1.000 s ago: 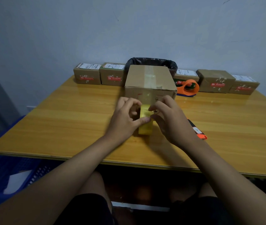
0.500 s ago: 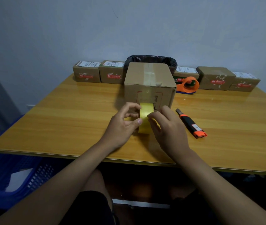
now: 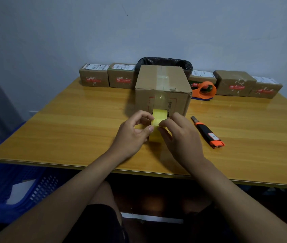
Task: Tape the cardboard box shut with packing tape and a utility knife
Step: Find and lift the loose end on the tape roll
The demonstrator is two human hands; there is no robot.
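Wooden table (image 3: 69,130): both hands on tape roll (image 3: 158,116).

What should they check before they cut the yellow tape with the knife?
1. Tape roll held steady: ok, the left hand and right hand both pinch it, standing on edge on the table.
2. Tape stuck to the box: ok, a clear strip runs over the top and down the front to the roll.
3. Knife in reach: ok, it lies on the table beside the right hand, untouched.
4. Knife blade out: cannot tell, the tip is too small to see.
5. A hand free to take the knife: not ok, both are busy.
6. Cutting path clear of fingers: not ok, fingertips crowd the tape.
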